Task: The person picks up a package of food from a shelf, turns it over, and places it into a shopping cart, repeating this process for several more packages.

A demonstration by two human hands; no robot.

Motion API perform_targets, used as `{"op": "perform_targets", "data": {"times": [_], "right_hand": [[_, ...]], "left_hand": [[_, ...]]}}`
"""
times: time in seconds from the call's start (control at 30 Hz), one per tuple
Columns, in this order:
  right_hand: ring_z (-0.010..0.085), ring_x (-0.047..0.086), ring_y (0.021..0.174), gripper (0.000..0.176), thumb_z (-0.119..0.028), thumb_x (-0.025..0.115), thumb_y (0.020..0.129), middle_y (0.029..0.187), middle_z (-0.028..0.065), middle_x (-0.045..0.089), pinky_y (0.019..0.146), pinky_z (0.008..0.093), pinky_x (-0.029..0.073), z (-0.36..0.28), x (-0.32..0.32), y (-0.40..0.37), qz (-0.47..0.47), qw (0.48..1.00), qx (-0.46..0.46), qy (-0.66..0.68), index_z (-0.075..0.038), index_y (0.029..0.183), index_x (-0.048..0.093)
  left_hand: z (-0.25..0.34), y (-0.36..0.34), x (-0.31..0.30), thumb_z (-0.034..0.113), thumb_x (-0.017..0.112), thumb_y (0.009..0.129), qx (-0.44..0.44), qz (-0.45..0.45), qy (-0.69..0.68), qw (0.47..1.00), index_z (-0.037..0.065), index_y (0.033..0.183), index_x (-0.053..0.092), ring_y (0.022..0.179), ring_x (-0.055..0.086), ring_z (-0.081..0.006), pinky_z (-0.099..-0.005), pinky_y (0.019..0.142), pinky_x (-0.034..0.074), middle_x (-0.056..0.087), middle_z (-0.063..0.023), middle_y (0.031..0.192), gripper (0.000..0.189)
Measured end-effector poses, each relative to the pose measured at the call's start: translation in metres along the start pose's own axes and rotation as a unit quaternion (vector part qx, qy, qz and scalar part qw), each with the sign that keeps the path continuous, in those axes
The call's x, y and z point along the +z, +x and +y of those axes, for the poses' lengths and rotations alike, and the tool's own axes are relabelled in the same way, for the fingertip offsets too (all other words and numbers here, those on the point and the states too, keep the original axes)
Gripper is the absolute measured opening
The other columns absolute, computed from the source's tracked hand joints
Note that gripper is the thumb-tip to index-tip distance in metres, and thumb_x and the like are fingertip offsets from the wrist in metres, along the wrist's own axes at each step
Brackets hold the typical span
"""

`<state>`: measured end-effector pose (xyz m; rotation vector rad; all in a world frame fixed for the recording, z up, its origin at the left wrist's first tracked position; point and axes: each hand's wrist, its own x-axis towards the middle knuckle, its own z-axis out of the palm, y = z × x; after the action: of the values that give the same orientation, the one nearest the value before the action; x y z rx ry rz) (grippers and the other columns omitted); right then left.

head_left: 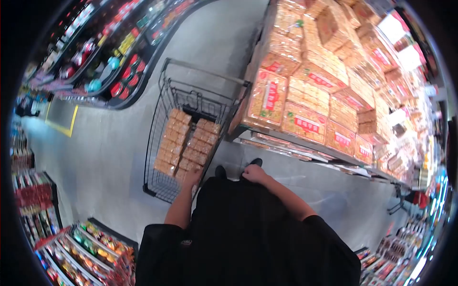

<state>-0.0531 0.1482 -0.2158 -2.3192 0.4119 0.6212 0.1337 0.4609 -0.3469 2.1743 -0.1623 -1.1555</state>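
A wire shopping cart (155, 138) stands ahead of me, slightly left, with its handle at the far end. Inside it lie two rows of clear-wrapped tan packages (174, 138). My left hand (192, 178) is at the cart's near right edge, beside the lower end of the packages; its fingers are too small to make out. My right hand (255, 174) is in front of my body, above my shoes, with its fingers curled; what it holds, if anything, is hidden. Right of the cart, a large stack of wrapped packages with red labels (305, 122) rests on a raised stand.
A curved dark shelf unit (138, 97) with goods runs along the upper left. Snack racks (95, 248) stand at the lower left, and more shelves (398, 248) at the lower right. A yellow floor marking (73, 120) lies at the left.
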Motion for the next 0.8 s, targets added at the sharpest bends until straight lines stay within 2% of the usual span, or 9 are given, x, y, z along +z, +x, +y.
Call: {"op": "perform_targets", "data": {"times": [0.07,0.13,0.2,0.33,0.43,0.5,0.57,0.6,0.8], "right_hand": [[0.0417,0.066,0.086,0.034,-0.034,0.059,0.085,0.090,0.0211,0.069,0.077,0.0506,0.053,0.025,0.004,-0.006,0.011,1.000,-0.004,-0.016,-0.002,0.081,0.071],[0.0418,0.067,0.087,0.028,-0.030,0.063,0.085,0.086,0.0232,0.069,0.077,0.0493,0.054,0.063,0.014,-0.021,0.073,0.994,0.076,0.017,-0.003,0.089,0.070],[0.0352,0.069,0.080,0.031,-0.026,0.069,0.084,0.078,0.0190,0.069,0.074,0.0452,0.055,0.114,0.032,-0.043,0.145,0.979,0.131,0.062,-0.005,0.107,0.066],[0.0260,0.072,0.073,0.036,-0.026,0.071,0.085,0.080,0.0139,0.072,0.069,0.0400,0.058,0.199,0.061,-0.100,0.070,0.949,0.294,0.090,-0.005,0.113,0.063],[0.0241,0.073,0.069,0.034,-0.026,0.070,0.087,0.081,0.0147,0.073,0.065,0.0377,0.059,0.254,0.100,-0.136,0.072,0.954,0.287,0.045,-0.003,0.112,0.063],[0.0235,0.073,0.071,0.034,-0.026,0.068,0.088,0.083,0.0151,0.073,0.066,0.0368,0.059,0.211,0.085,-0.145,0.062,0.929,0.341,0.130,-0.003,0.112,0.063],[0.0226,0.073,0.074,0.033,-0.026,0.066,0.089,0.087,0.0146,0.074,0.067,0.0355,0.059,0.187,0.085,-0.146,0.059,0.918,0.352,0.174,-0.003,0.113,0.064],[0.0227,0.073,0.075,0.035,-0.027,0.065,0.089,0.088,0.0150,0.074,0.069,0.0364,0.058,0.173,0.083,-0.144,0.053,0.930,0.331,0.151,-0.003,0.115,0.064],[0.0329,0.071,0.092,0.038,-0.032,0.066,0.091,0.099,0.0176,0.073,0.085,0.0422,0.056,0.085,0.057,-0.100,0.053,0.962,0.247,0.102,-0.006,0.118,0.064]], "left_hand": [[-0.019,0.016,0.014,0.044,0.060,0.088,0.003,0.081,0.100,0.992,0.007,0.108,0.073,0.096,0.071,-0.0349,-0.0448,0.087,0.054,0.074,-0.0192,0.094,0.045],[0.021,-0.019,-0.006,0.043,0.064,0.086,-0.009,0.114,0.104,0.988,0.008,0.109,0.073,0.101,0.070,-0.0358,-0.0468,0.089,0.054,0.073,-0.0214,0.105,0.043],[0.011,-0.018,-0.017,0.046,0.066,0.084,-0.062,0.233,0.029,0.970,0.005,0.109,0.072,0.100,0.069,-0.0378,-0.0483,0.088,0.053,0.072,-0.0233,0.106,0.048],[-0.022,0.008,-0.037,0.054,0.070,0.082,-0.116,0.487,-0.043,0.865,-0.002,0.109,0.070,0.097,0.068,-0.0404,-0.0481,0.084,0.054,0.070,-0.0252,0.101,0.061],[-0.038,0.004,-0.079,0.061,0.071,0.078,-0.201,0.476,-0.011,0.856,-0.009,0.110,0.063,0.094,0.069,-0.0421,-0.0480,0.087,0.054,0.068,-0.0243,0.103,0.078],[-0.045,0.015,-0.091,0.067,0.067,0.080,-0.313,0.404,0.083,0.856,-0.008,0.123,0.058,0.102,0.067,-0.0413,-0.0479,0.090,0.053,0.065,-0.0218,0.116,0.086],[-0.128,0.058,-0.091,0.077,0.038,0.091,-0.124,0.217,0.253,0.935,-0.003,0.129,0.059,0.109,0.065,-0.0373,-0.0522,0.083,0.052,0.067,-0.0206,0.121,0.091],[-0.137,0.065,-0.093,0.071,0.042,0.092,-0.103,0.200,0.249,0.942,-0.003,0.132,0.054,0.111,0.065,-0.0369,-0.0518,0.085,0.052,0.065,-0.0203,0.124,0.085],[-0.120,0.067,-0.085,0.034,0.066,0.096,-0.087,0.332,-0.213,0.915,0.001,0.154,0.021,0.121,0.060,-0.0342,-0.0491,0.095,0.053,0.055,-0.0183,0.140,0.081]]}}
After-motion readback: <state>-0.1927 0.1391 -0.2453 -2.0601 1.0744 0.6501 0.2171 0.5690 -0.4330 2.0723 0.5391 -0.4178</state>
